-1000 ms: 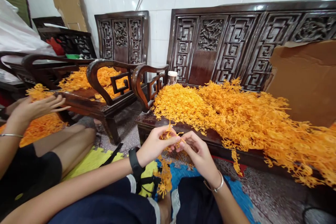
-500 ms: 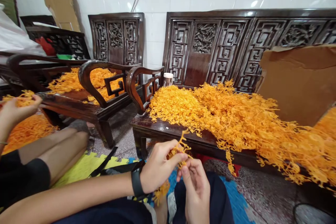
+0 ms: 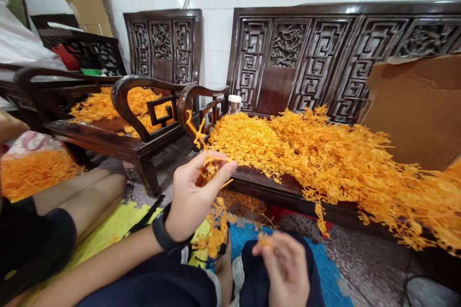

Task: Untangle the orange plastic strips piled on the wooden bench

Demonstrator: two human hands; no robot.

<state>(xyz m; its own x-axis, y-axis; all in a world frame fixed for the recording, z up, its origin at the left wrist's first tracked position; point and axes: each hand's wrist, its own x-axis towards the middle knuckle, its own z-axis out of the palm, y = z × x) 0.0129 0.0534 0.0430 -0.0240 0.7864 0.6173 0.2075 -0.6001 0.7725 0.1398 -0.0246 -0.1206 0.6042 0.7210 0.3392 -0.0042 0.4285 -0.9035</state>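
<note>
My left hand, with a black band on its wrist, is raised and pinches a branching orange plastic strand. One end of the strand sticks up above my fingers, and a cluster of it dangles below the hand. Lower and to the right, over my knee, my right hand has its fingertips closed on a small orange plastic piece, slightly blurred. The two hands are apart. Beyond them a large heap of similar orange pieces covers much of the dark wooden bench.
A lidded tumbler stands behind the heap, and a cardboard sheet leans at the right. On the left are an armchair holding more orange pieces and a seated person's legs. Yellow and blue mats lie on the floor.
My hands have separated: the left moved up and left with the strand, the right down and right with a small piece. The person at left has drawn their hand back toward the frame edge.
</note>
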